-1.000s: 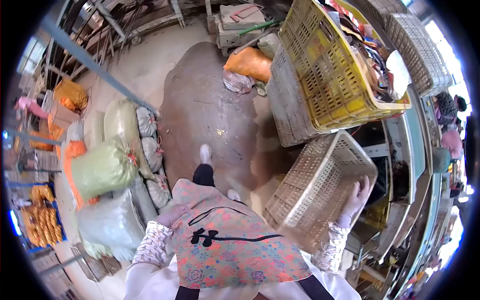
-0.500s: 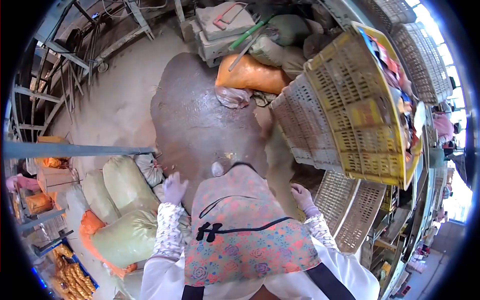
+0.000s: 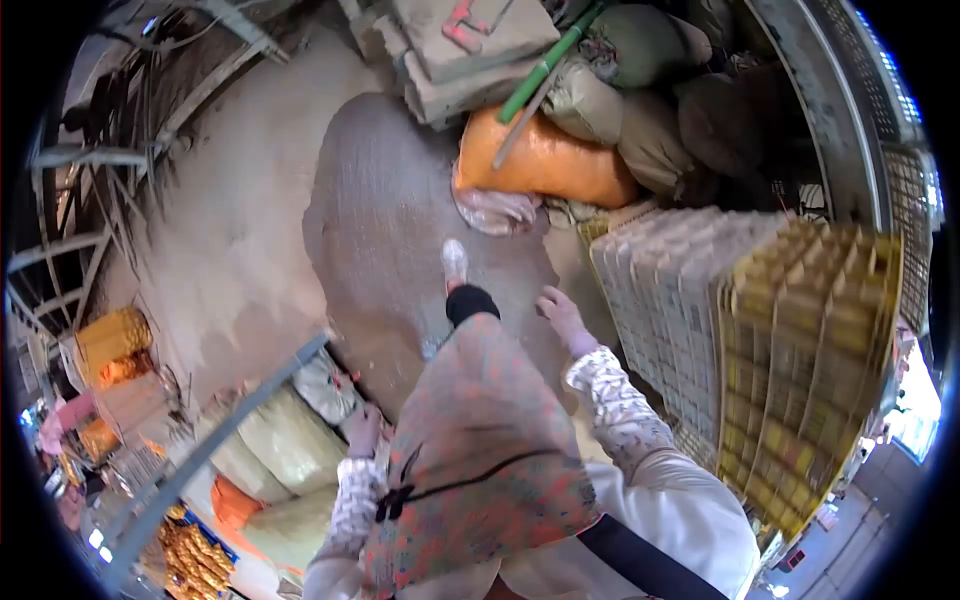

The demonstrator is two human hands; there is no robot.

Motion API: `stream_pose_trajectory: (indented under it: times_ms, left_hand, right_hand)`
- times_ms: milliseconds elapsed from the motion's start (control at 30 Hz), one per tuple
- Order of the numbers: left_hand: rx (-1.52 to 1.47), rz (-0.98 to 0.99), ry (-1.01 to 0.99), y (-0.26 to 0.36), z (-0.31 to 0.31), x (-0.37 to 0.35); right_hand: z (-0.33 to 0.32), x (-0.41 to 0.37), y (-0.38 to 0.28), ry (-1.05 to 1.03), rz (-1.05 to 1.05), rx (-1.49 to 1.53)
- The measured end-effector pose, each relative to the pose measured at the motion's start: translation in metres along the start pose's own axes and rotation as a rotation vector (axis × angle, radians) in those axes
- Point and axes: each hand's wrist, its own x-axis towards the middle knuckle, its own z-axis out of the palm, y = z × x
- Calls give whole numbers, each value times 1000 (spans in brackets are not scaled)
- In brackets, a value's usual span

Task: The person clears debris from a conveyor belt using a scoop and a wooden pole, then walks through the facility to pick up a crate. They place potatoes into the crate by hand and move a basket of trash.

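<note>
My right hand (image 3: 564, 318), in a pale glove, hangs in front of me over the wet floor patch, fingers loosely bent and apart with nothing in them. To its right are stacked white plastic crates (image 3: 655, 290) and a yellow crate (image 3: 800, 370). My left hand (image 3: 362, 430), also gloved, is low beside my floral apron (image 3: 480, 460), its fingers loose and holding nothing visible. Close to it lie a whitish sack (image 3: 327, 388) and several pale green sacks (image 3: 290, 440). One shoe (image 3: 454, 262) is stretched forward onto the dark wet patch (image 3: 385, 220).
An orange sack (image 3: 545, 160) lies ahead with a green pole (image 3: 550, 65) across it. Stone-like slabs (image 3: 470, 60) carry a red-handled tool (image 3: 465, 25). A metal bar (image 3: 225, 440) slants along the left, and metal framing (image 3: 210, 95) stands at the far left.
I have stepped forward, and one foot now shows ahead. The orange sack and crates sit nearer. My right hand has swung forward, and my left hand has dropped back beside the apron.
</note>
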Motion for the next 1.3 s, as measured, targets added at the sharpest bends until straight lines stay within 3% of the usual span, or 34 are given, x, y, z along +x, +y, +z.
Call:
stream_pose_trajectory:
  times_ms: [33,67,100,133,233,267,367,433,500,600,700,733,767,833,900,933,967,1033,1100,1167,1233,1300]
  left_hand:
    - [-47,-2,-37,-11,-4,16]
    - [-243,-75,-77,16,-5,19]
    - [-145,-125,-11,-2,-9,35]
    - [-94,-293,-25,15,-13,41]
    - [-234,-271,-125,77,-17,66]
    - [-242,-230,-190,133,-14,74]
    - [-341,-298,-143,154,0,104]
    - [-382,-252,-208,167,13,117]
    - [-237,-146,-253,164,25,134]
    - [-141,-54,-380,201,43,161]
    - [-272,-16,-550,271,77,199]
    - [-61,187,-597,325,85,200]
    - [155,395,-630,383,94,201]
    - [-225,202,-724,453,146,212]
    - [-391,153,-802,519,167,176]
    - [-281,228,-908,541,176,165]
    - [-162,314,-1015,560,185,155]
    - [-408,22,-1094,532,235,172]
    - [-235,18,-1195,559,256,141]
    - [-132,49,-1244,585,270,109]
    - [-222,-2,-1170,602,283,88]
    - [-308,-14,-1181,597,328,105]
  right_hand:
    - [24,62,8,23,-27,41]
    - [46,126,18,52,-55,81]
    - [49,153,-25,16,-65,134]
    - [52,179,-72,-20,-72,187]
    - [68,281,-134,124,100,310]
    - [72,312,-148,187,163,368]
    - [80,374,-164,288,294,623]
    - [86,391,-171,283,330,842]
    - [79,382,-182,237,319,1060]
    - [37,323,-199,68,223,1320]
    - [-30,254,-184,-131,97,1239]
    - [-41,227,-185,-224,126,1373]
    - [-38,186,-194,-188,22,1288]
    - [-38,96,-229,-47,-266,949]
    - [-48,14,-269,126,-461,591]
    - [-57,-21,-289,163,-494,487]
    - [-71,-56,-317,194,-474,463]
    - [-78,-108,-297,101,-106,644]
    - [-84,-152,-299,307,217,386]
    - [-78,-189,-272,387,275,-202]
    - [-87,-250,-294,566,285,-300]
    - [-104,-305,-286,619,476,-410]
